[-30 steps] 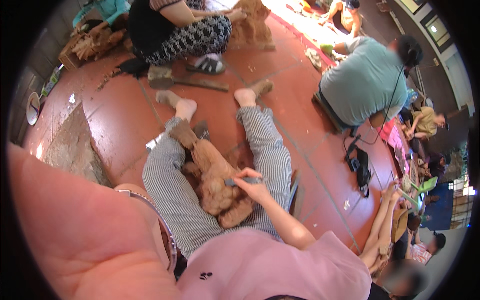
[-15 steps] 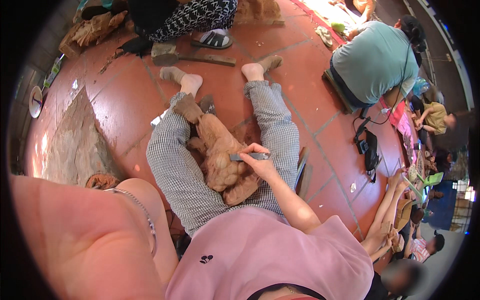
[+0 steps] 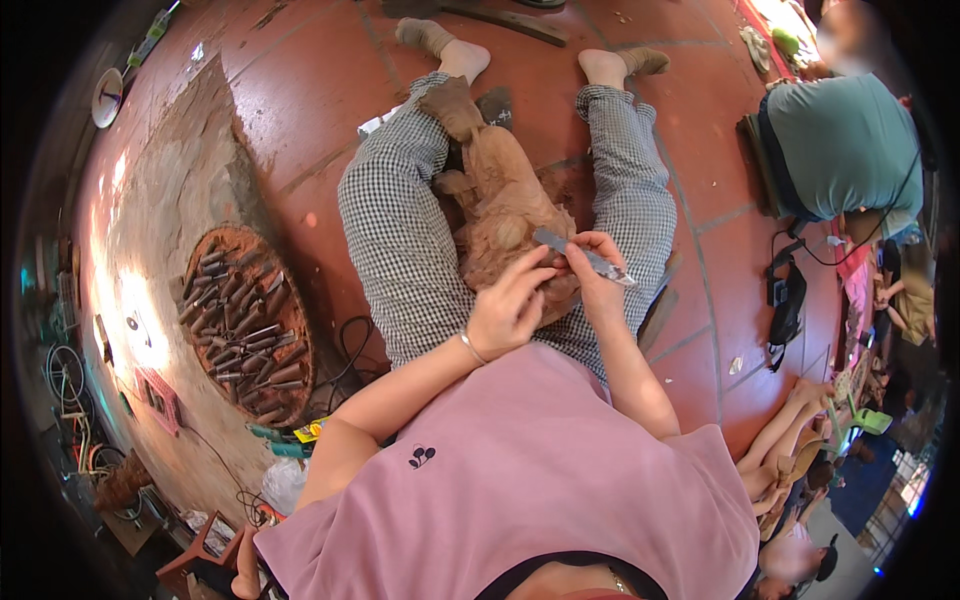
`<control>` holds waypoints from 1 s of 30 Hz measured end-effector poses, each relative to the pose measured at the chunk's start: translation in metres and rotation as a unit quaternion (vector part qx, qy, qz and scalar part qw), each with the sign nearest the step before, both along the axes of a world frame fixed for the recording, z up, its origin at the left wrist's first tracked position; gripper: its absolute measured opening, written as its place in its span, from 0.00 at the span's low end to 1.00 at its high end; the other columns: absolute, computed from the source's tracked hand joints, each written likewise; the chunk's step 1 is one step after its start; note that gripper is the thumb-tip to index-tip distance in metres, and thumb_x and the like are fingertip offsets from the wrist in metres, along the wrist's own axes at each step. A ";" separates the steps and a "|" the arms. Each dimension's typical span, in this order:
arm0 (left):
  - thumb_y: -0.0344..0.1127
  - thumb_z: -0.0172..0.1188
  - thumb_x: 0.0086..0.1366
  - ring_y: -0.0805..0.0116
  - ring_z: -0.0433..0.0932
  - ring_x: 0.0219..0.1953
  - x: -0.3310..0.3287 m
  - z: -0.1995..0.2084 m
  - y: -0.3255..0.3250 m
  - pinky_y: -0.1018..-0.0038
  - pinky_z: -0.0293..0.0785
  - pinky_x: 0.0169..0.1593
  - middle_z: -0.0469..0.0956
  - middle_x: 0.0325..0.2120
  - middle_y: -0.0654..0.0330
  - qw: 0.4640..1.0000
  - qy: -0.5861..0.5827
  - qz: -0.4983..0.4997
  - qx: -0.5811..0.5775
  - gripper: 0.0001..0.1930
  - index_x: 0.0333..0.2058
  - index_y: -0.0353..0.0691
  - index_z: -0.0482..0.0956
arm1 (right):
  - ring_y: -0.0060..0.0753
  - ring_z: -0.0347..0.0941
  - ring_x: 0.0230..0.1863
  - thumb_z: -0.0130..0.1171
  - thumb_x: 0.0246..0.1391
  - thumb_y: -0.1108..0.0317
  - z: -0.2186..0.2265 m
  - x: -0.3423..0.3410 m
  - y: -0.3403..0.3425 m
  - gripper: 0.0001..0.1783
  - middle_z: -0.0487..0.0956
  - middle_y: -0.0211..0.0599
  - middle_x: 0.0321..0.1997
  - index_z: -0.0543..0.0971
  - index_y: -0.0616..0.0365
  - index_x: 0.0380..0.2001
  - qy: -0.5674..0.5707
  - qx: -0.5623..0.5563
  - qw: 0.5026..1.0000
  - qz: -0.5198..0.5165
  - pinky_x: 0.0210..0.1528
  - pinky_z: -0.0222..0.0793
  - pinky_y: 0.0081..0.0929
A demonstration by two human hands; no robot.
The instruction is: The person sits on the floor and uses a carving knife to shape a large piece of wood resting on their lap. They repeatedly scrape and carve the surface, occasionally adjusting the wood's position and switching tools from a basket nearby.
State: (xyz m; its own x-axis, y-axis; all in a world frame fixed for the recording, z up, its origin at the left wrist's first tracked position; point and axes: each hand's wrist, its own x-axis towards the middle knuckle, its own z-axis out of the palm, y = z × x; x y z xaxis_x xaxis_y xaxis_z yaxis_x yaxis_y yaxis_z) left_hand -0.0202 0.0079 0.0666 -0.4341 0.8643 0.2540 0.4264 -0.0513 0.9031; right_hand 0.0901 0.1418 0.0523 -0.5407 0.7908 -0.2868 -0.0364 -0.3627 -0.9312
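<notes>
A carved brown wooden figure lies between my legs, its rounded, carved end toward me. My right hand grips a flat grey metal blade, whose other end looks wrapped in something shiny and clear. The blade's bare end reaches over the carving. My left hand, with a bracelet at the wrist, is beside it over the near end of the wood. Its fingers are bent and drawn together near the right fingertips. Whether anything small is between them cannot be made out.
To my left, a round basket holds several dark-handled carving tools on a worn slab. A long-handled mallet lies beyond my feet. A person in a teal shirt sits at right, near a black bag and cable.
My left hand, earlier raised close to the camera, has come down to the carving beside the right. The right hand still holds the blade. The view has shifted, uncovering the tool basket.
</notes>
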 end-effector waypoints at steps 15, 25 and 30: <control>0.22 0.59 0.54 0.55 0.83 0.48 0.011 -0.035 0.003 0.71 0.82 0.41 0.53 0.71 0.42 0.999 0.000 -0.034 -0.011 0.42 0.69 0.29 0.55 | 0.34 0.80 0.42 0.67 0.51 0.77 0.010 -0.009 0.005 0.05 0.83 0.42 0.39 0.81 0.65 0.30 -0.081 0.320 0.940 0.083 0.45 0.74 0.26; 0.21 0.57 0.55 0.54 0.83 0.47 0.007 -0.043 0.002 0.72 0.82 0.41 0.53 0.71 0.44 0.998 0.015 -0.056 0.004 0.41 0.69 0.31 0.56 | 0.34 0.80 0.38 0.68 0.49 0.78 0.011 -0.006 0.021 0.04 0.83 0.42 0.36 0.81 0.65 0.29 -0.084 0.361 0.917 0.146 0.41 0.74 0.26; 0.19 0.56 0.54 0.55 0.83 0.48 0.007 -0.040 0.001 0.73 0.82 0.41 0.55 0.70 0.44 0.999 0.025 -0.018 0.040 0.39 0.68 0.30 0.58 | 0.34 0.79 0.37 0.68 0.49 0.78 0.018 -0.013 0.012 0.04 0.83 0.42 0.35 0.81 0.66 0.29 -0.060 0.370 0.920 0.116 0.38 0.73 0.26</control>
State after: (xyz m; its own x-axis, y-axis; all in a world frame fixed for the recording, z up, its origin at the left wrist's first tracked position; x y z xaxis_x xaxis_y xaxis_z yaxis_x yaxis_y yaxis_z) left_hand -0.0132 0.0093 0.0269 -0.3887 0.8554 0.3424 0.4666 -0.1376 0.8737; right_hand 0.0774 0.1536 0.0701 -0.7195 0.6601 0.2156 0.0802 0.3874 -0.9184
